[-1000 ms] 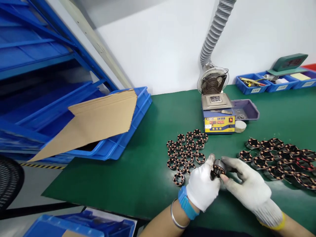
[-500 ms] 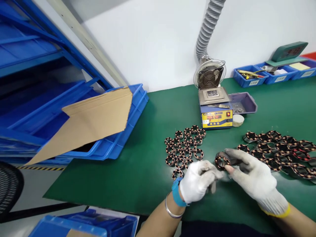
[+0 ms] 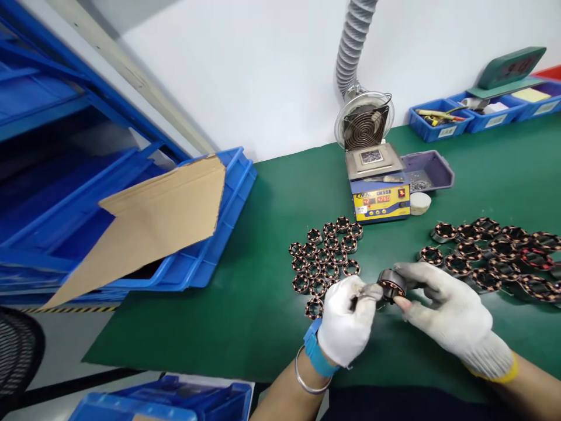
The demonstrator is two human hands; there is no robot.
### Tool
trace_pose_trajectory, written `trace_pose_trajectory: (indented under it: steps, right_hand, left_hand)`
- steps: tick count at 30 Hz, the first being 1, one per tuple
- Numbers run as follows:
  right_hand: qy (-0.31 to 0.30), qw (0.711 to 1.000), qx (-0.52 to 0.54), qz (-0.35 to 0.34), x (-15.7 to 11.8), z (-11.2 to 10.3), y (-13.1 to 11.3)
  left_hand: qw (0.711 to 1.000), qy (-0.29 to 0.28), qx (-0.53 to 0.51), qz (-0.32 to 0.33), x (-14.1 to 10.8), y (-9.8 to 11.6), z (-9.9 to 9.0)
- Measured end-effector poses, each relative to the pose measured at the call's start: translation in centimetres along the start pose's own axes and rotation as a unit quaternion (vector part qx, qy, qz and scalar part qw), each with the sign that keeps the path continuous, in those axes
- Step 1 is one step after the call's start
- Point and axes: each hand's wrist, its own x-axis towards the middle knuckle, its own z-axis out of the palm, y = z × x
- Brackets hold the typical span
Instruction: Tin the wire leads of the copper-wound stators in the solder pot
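My gloved right hand (image 3: 451, 313) grips a motor stator (image 3: 391, 285), a dark ring with copper windings inside, between thumb and fingers just above the table. The bare thumb tip presses on its lower edge. My left hand (image 3: 348, 318), in a white glove with a blue wrist strap, is closed in a pinch at the stator's left side. What its fingertips hold, if anything, is too small to make out. Left of my hands stands a cluster of smaller-looking stators (image 3: 323, 255). More stators (image 3: 504, 267) lie in rows to the right, one with red windings.
Behind the stators sits a yellow-blue solder pot (image 3: 381, 203) under a fume hose (image 3: 356, 44), with a purple tray (image 3: 432, 169) and round white pad (image 3: 420, 203) beside it. Blue bins (image 3: 440, 120) line the wall. Cardboard (image 3: 166, 213) covers a blue crate (image 3: 234, 199) on the left.
My left fingers have come up to the stator's left side, and the stator has tilted so its outer wall shows more. The head view has shifted slightly.
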Motion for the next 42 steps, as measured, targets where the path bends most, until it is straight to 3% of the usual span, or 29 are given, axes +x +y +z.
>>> trace_pose_trajectory:
  steps: [3, 6, 9, 11, 14, 16, 19, 22, 26, 30, 33, 36, 39, 42]
  right_hand:
    - [0.016, 1.000, -0.012, 0.014, 0.1, -0.2, -0.3]
    - [0.027, 0.999, -0.003, 0.033, 0.2, -0.4, -0.3]
    - [0.024, 0.999, -0.004, 0.033, 0.2, -0.4, -0.1]
    - [0.017, 0.999, -0.009, 0.032, 0.3, -0.2, 0.0]
    - [0.010, 0.999, -0.003, 0.033, 0.3, 0.0, 0.0]
    - [0.019, 0.999, 0.002, 0.039, 0.4, -0.1, -0.1]
    - [0.036, 0.998, 0.019, 0.051, 0.8, -0.4, -0.8]
    - [0.039, 0.996, 0.050, 0.056, 1.4, -0.8, -1.6]
    - [0.022, 0.997, 0.025, 0.065, 1.6, -0.6, -1.9]
    - [-0.012, 0.998, -0.015, 0.052, 2.2, -0.6, -1.7]
    - [0.022, 0.997, -0.068, 0.029, 5.4, -1.9, -2.6]
    - [0.090, 0.975, -0.201, -0.009, 12.0, -4.3, -5.1]
    - [0.119, 0.923, -0.362, -0.054, 19.5, -6.3, -8.0]
    - [0.075, 0.858, -0.492, -0.130, 24.9, -6.9, -9.9]
  left_hand:
    - [0.989, 0.097, -0.096, 0.055, -0.5, 0.2, -0.7]
    - [0.975, 0.174, -0.138, 0.028, -0.1, 0.3, -0.8]
    - [0.988, 0.100, -0.093, -0.067, 0.5, 0.4, -0.3]
    - [0.994, 0.031, -0.045, -0.091, 0.6, 0.6, 0.0]
    - [0.998, -0.042, -0.021, -0.040, 0.0, 0.9, -0.1]
    - [0.995, -0.070, -0.064, 0.000, -0.6, 1.2, -0.5]
    - [0.984, 0.001, -0.178, 0.003, -1.1, 1.2, -1.0]
    - [0.973, 0.081, -0.208, -0.063, -0.6, 0.9, -0.7]
    - [0.978, 0.011, -0.135, -0.156, 0.4, 0.9, 0.5]
    - [0.984, -0.011, -0.120, -0.128, -0.1, 0.9, 0.7]
    - [0.984, 0.025, -0.153, -0.094, -0.9, 0.9, 0.2]
    - [0.984, 0.032, -0.150, -0.086, -1.2, 1.0, 0.0]
    - [0.993, -0.009, -0.100, -0.069, -1.2, 1.2, 0.4]
    - [0.999, -0.023, -0.028, -0.036, -1.0, 1.2, 0.9]
